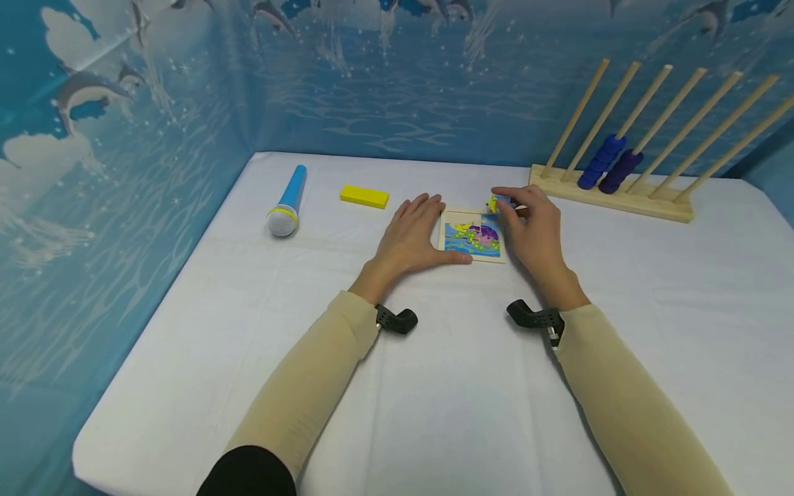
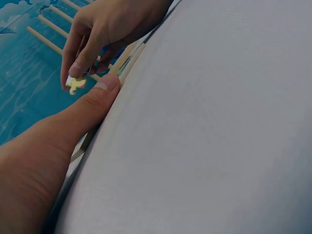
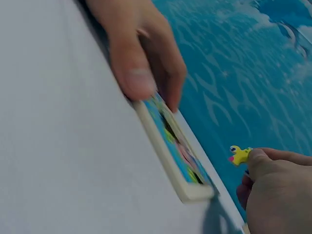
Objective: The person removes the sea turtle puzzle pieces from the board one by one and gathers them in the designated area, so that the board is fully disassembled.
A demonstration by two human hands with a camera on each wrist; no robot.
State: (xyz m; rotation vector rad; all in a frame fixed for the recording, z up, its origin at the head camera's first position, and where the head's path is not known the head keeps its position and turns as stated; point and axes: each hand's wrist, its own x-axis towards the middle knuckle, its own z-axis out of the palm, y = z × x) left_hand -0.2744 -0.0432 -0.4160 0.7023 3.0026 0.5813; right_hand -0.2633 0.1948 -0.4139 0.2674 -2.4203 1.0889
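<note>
Left hand (image 1: 409,238): spread, touching puzzle tray (image 1: 489,260) | right hand (image 1: 535,227): puzzle piece (image 3: 240,156) pinched, raised

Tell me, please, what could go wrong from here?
The right hand pinches the small puzzle piece in the air, so it might slip and drop. The left hand seems to steady the puzzle frame at its edge; if it loosens, the frame could slide on the white cloth.

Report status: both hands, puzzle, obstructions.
Left hand touching puzzle tray. Right hand pinching yellow-and-blue piece, apart from tray. Tray partly filled. No obstruction visible between piece and tray.
</note>
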